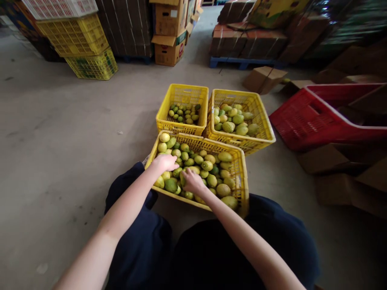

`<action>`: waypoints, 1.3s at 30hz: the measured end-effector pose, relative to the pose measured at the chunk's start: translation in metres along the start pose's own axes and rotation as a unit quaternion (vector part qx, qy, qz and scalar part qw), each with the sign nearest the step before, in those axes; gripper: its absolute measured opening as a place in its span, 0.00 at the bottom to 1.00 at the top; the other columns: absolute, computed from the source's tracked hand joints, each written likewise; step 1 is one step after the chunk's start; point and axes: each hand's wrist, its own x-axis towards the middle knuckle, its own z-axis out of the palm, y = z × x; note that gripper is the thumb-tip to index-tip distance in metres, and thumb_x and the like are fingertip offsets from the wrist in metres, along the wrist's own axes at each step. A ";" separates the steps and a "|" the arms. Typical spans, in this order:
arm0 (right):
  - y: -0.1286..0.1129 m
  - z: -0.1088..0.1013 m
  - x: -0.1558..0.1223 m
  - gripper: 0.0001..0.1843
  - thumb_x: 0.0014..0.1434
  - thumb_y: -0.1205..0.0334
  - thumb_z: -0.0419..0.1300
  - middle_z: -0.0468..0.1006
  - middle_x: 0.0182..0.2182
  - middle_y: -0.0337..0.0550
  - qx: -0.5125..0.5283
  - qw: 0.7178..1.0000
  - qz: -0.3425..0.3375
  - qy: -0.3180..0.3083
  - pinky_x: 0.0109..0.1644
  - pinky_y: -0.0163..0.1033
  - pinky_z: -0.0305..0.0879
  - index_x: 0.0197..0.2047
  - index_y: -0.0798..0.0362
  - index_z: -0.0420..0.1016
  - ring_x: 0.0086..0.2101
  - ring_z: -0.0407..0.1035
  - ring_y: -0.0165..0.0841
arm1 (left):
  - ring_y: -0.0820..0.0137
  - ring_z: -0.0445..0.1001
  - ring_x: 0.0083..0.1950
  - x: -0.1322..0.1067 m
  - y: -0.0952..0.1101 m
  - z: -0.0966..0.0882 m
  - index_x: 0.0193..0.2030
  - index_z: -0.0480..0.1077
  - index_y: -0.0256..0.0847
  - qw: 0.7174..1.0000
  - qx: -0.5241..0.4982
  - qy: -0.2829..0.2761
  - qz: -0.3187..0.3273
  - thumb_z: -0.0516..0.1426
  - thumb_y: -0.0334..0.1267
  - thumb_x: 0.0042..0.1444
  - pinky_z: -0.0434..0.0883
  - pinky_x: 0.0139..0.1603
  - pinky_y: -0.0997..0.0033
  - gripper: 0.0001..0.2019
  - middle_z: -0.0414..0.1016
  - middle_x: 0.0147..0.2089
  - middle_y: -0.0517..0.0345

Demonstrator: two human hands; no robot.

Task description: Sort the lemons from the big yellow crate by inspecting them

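While the left hand and the right hand are reaching among the fruits inside the near yellow crate, a picking-through seems to be going on. Whether either hand is gripping any fruit, I cannot tell; lifting one would be needing a secure grasp.

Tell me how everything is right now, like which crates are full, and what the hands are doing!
Near yellow crate: open, well filled
Fruit: loose, mixed green and yellow
Back left crate: open, few fruits, bottom partly showing
Back right crate: open, partly filled
Red crate: open, cardboard inside
Crate stack: piled up
Left hand: at the fruit, grip unclear
Right hand: fingers curled at the fruit, grip unclear
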 end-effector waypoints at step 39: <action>0.096 -0.162 -0.156 0.19 0.56 0.43 0.59 0.76 0.29 0.40 0.913 0.289 -0.014 0.288 0.32 0.39 0.75 0.38 0.51 0.72 0.31 0.73 0.32 | 0.56 0.57 0.68 0.156 0.128 0.139 0.52 0.75 0.36 0.982 -0.006 0.183 -0.051 0.58 0.49 0.57 0.46 0.73 0.55 0.21 0.67 0.62 0.41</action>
